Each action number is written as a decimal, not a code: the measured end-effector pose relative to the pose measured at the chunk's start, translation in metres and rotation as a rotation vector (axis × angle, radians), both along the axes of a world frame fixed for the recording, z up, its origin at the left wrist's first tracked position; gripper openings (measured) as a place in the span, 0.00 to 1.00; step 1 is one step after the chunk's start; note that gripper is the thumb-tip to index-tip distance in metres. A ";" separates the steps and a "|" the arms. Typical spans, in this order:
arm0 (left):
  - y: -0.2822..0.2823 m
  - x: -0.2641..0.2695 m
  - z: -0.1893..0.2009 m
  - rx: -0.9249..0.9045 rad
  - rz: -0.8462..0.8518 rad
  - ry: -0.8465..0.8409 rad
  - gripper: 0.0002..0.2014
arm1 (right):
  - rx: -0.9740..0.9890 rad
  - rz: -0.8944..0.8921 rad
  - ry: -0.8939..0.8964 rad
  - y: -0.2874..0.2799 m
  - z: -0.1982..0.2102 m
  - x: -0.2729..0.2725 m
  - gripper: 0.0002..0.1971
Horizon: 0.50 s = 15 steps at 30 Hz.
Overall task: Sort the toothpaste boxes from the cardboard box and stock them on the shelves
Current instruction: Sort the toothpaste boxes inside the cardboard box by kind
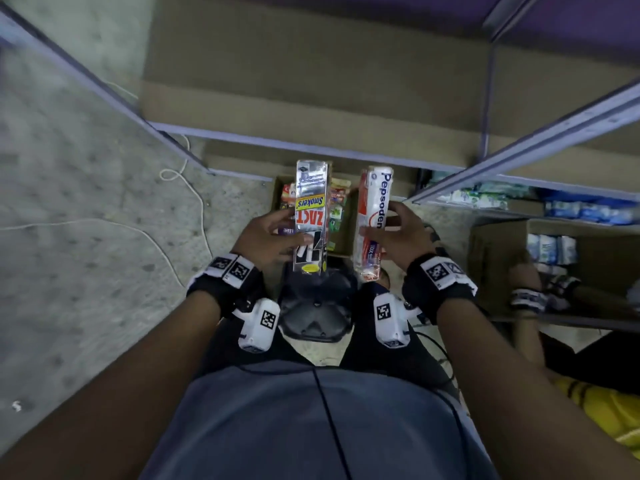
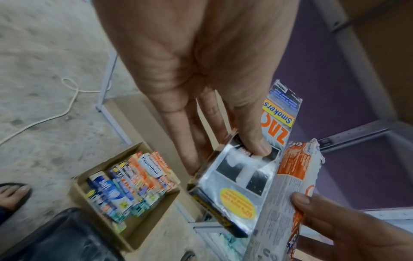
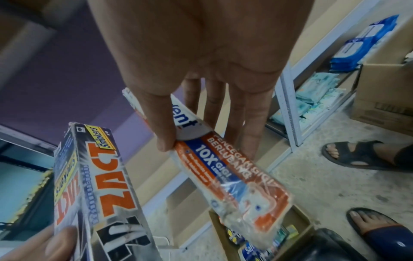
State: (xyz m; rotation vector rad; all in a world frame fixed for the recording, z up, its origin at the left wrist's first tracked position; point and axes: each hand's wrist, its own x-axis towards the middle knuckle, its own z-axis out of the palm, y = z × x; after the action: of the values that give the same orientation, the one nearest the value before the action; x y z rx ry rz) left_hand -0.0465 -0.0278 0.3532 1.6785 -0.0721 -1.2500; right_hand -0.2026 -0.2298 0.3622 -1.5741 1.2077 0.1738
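My left hand (image 1: 273, 239) grips a silver Zact Smokers toothpaste box (image 1: 310, 216), thumb on its front face (image 2: 260, 148). My right hand (image 1: 398, 237) pinches a white and orange Pepsodent box (image 1: 373, 220) between thumb and fingers (image 3: 166, 141). Both boxes stand side by side at waist height, above an open cardboard box (image 2: 125, 236) on the floor that holds several more toothpaste boxes (image 2: 134, 183). The Zact box (image 3: 100, 199) shows at the lower left of the right wrist view, the Pepsodent box (image 3: 234, 180) in its middle.
Metal shelves (image 1: 311, 150) with cardboard-lined boards stand ahead. To the right, a shelf (image 1: 519, 209) carries blue and green packs, with another carton (image 1: 498, 258) below. A white cable (image 1: 187, 188) lies on the concrete floor at left. Sandalled feet (image 3: 357, 155) of another person stand at right.
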 end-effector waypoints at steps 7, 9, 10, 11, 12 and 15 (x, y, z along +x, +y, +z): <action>-0.011 0.010 0.069 -0.176 -0.047 -0.186 0.26 | -0.115 0.013 -0.129 0.001 0.065 0.003 0.33; -0.014 0.015 0.084 -0.216 -0.053 -0.238 0.26 | -0.134 0.026 -0.171 0.001 0.082 0.006 0.33; -0.017 0.018 0.091 -0.235 -0.045 -0.252 0.26 | -0.145 0.031 -0.199 0.001 0.090 0.008 0.32; -0.019 0.022 0.097 -0.254 -0.034 -0.259 0.27 | -0.155 0.031 -0.227 0.000 0.097 0.010 0.31; -0.021 0.025 0.104 -0.271 -0.022 -0.264 0.27 | -0.168 0.030 -0.254 0.000 0.105 0.012 0.30; -0.028 0.035 0.124 -0.327 0.004 -0.286 0.29 | -0.231 0.041 -0.315 -0.002 0.132 0.022 0.29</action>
State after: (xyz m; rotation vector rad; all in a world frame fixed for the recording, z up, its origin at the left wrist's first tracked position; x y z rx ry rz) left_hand -0.0112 -0.0558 0.4771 1.5550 -0.4235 -0.9291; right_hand -0.1808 -0.2317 0.4944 -1.7504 0.9732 -0.1891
